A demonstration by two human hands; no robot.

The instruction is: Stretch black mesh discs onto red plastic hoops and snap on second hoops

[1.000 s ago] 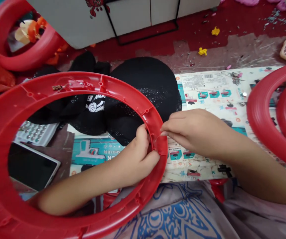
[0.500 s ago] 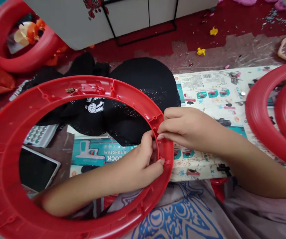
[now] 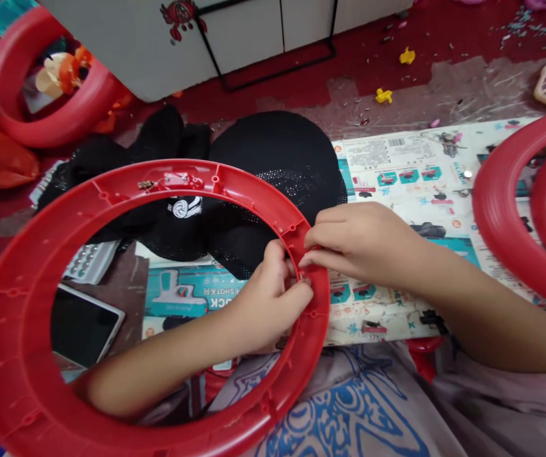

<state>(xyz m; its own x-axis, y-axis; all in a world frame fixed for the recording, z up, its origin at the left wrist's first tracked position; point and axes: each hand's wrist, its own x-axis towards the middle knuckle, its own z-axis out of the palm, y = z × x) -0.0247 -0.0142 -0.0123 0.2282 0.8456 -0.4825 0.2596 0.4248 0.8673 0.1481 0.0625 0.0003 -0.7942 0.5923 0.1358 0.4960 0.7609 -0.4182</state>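
Note:
A large red plastic ring (image 3: 9, 330), its hollow ribbed side facing up, spans the left and middle of the view. My left arm passes up through its opening, and my left hand (image 3: 279, 295) is closed on the ring's right rim, thumb over the channel. My right hand (image 3: 344, 241) is pinched at the same part of the rim from the outer side; anything between its fingertips is too small or hidden to name. In the ring's far channel sits a small red part (image 3: 176, 180) with a brownish coiled piece (image 3: 146, 185) beside it.
Beyond the ring lies a black cap (image 3: 277, 146) with black cloth. A printed cardboard sheet (image 3: 396, 158) is under my hands. More red rings (image 3: 496, 190) lie at the right, another (image 3: 1, 95) at upper left. A dark-screened device (image 3: 82, 324) shows through the opening.
The ring sits slightly further right and lower at its far edge. My left thumb has moved up along the rim, closer to my right fingertips. The view has shifted slightly.

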